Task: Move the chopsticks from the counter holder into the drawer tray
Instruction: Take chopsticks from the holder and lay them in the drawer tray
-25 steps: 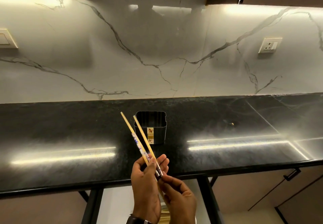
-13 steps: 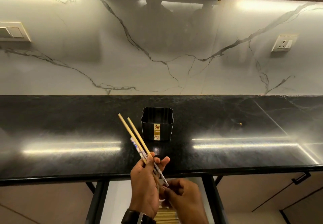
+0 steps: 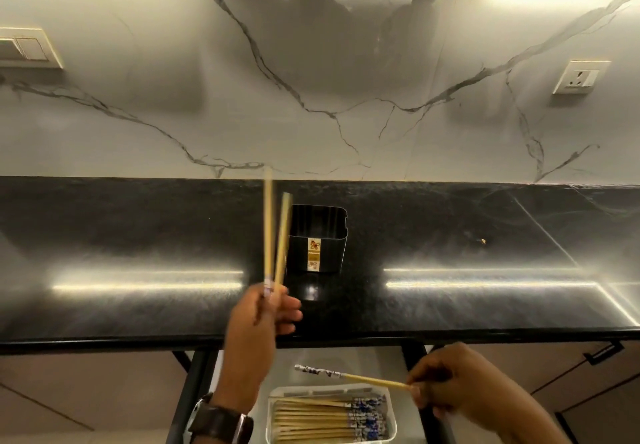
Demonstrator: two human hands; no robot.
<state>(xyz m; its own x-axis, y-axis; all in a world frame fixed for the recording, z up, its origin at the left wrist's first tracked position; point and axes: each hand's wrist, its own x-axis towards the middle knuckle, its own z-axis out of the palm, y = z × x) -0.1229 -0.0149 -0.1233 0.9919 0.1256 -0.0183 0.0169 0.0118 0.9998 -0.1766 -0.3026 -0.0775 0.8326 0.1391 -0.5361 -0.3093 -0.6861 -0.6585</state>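
My left hand [image 3: 261, 315] grips two wooden chopsticks [image 3: 275, 236] by their patterned ends, holding them nearly upright over the black counter, just left of the black holder [image 3: 317, 239]. The holder stands on the counter and looks empty inside. My right hand [image 3: 450, 379] pinches the thin end of a single chopstick [image 3: 349, 375], which lies almost level above the white drawer tray [image 3: 390, 412]. Several chopsticks [image 3: 318, 421] lie side by side in the tray with their blue-patterned ends to the right.
The black counter [image 3: 138, 229] runs the full width under a marble wall. A drawer is open below the counter's front edge, between two black frame posts [image 3: 188, 395]. Cabinet fronts with a dark handle [image 3: 602, 352] sit at lower right. A small crumb [image 3: 483, 241] lies on the counter.
My hands have separated. The right hand took one chopstick and moved down and right over the tray. The left hand's two chopsticks swung from a leftward tilt to nearly upright.
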